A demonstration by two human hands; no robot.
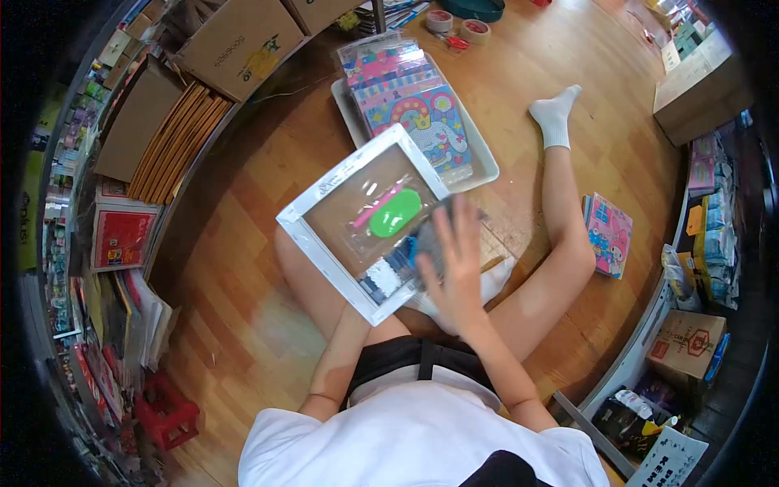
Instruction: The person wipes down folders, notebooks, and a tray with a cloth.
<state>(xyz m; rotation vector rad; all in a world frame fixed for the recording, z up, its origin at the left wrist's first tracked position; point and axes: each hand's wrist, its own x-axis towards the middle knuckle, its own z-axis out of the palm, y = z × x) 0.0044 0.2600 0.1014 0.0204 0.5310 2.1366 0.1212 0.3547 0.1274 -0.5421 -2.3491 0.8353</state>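
A white rectangular frame is tilted over my lap, with a brown backing inside it. On that backing lie a green oval tray, a pink stick in clear film and small packets of white and blue-grey bits. My left forearm runs up under the frame's lower edge, and the frame hides my left hand. My right hand, smeared by motion, has its fingers spread over a dark grey patch at the frame's right side.
A white tray of wrapped colourful picture sheets stands ahead. Tape rolls and red scissors lie beyond. More picture packs sit right of my leg. Shelves with cardboard boxes line the left; a red crate stands below.
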